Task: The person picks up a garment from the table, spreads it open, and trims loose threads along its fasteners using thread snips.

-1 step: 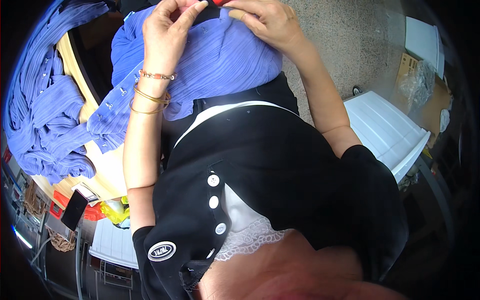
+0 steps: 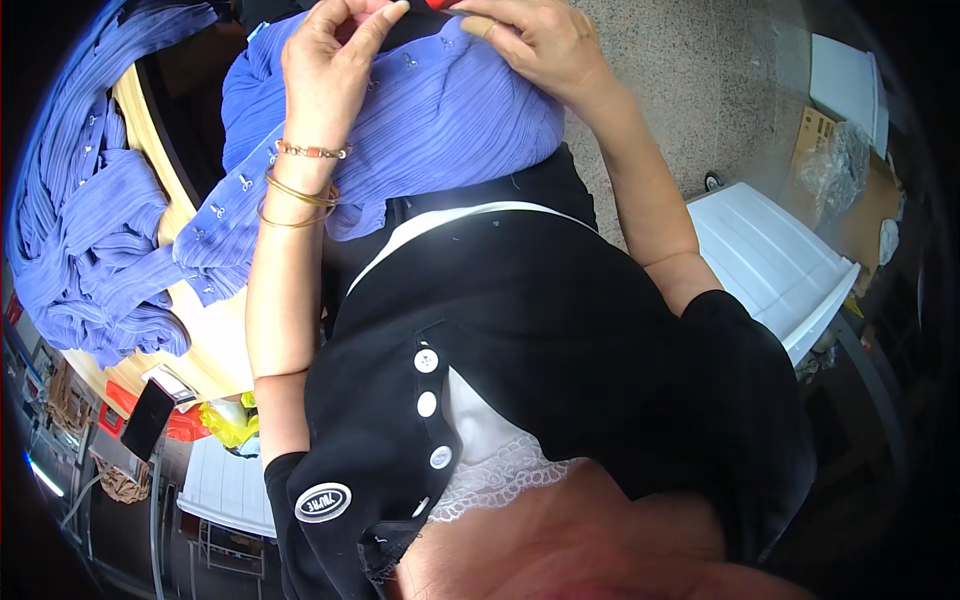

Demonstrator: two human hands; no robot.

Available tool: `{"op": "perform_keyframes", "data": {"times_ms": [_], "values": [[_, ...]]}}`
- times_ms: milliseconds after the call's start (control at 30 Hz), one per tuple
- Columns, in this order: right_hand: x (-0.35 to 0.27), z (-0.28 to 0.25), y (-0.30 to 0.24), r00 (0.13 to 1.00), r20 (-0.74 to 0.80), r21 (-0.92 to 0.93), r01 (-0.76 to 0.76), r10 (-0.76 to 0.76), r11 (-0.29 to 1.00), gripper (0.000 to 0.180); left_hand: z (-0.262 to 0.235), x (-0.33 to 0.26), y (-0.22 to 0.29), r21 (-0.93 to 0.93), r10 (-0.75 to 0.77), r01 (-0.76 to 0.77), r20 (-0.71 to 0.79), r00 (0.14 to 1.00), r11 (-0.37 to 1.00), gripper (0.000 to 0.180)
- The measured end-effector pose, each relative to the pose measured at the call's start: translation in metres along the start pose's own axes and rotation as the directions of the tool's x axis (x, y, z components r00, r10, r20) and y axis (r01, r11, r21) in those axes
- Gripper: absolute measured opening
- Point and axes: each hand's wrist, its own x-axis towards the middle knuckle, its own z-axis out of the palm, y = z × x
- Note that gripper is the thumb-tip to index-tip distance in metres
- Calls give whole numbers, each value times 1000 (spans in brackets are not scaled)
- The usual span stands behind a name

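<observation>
A violet-blue garment of finely pleated cloth (image 2: 460, 115) lies across my lap, its upper part raised toward my hands. Small pale marks or fittings, too small to name, run at intervals along a band of it. At the top edge of the view, my left hand (image 2: 330, 65) is closed with thumb and fingers in a pinch; what lies between the tips is cut off or too small to tell. Opposite it, my right hand (image 2: 545, 50) pinches the raised edge of the garment, with a tan wrap on one finger. A dark shape and a bit of red show between the hands.
More of the same violet-blue cloth (image 2: 95, 220) is heaped on a pale wooden table (image 2: 215, 325) at my left. A black phone (image 2: 148, 420) stands by its near edge beside a yellow bag (image 2: 230, 425). White lidded bins (image 2: 765, 255) and clear plastic wrap (image 2: 838, 175) are at my right.
My left hand has shifted very slightly to the left. The cloth's edge at my right fingertips has moved a little; all else stays in place.
</observation>
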Motion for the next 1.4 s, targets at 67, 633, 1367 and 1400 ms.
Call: {"op": "perform_keyframes", "data": {"times_ms": [67, 633, 1367, 1400], "values": [[-2, -5, -6, 997, -4, 15, -72, 72, 997, 24, -1, -5, -1, -3, -20, 20, -19, 1000, 1000, 15], [-23, 2, -1, 976, 98, 160, -209, 195, 965, 30, 32, -35, 17, 753, 320, -393, 252, 913, 528, 22], [-26, 0, 2, 982, 112, 152, -171, 155, 973, 29, 38, -38, 13, 656, 326, -363, 184, 927, 662, 18], [-26, 0, 2, 970, 127, 146, -223, 206, 964, 29, 41, -37, 13, 707, 315, -350, 186, 931, 615, 19]]}}
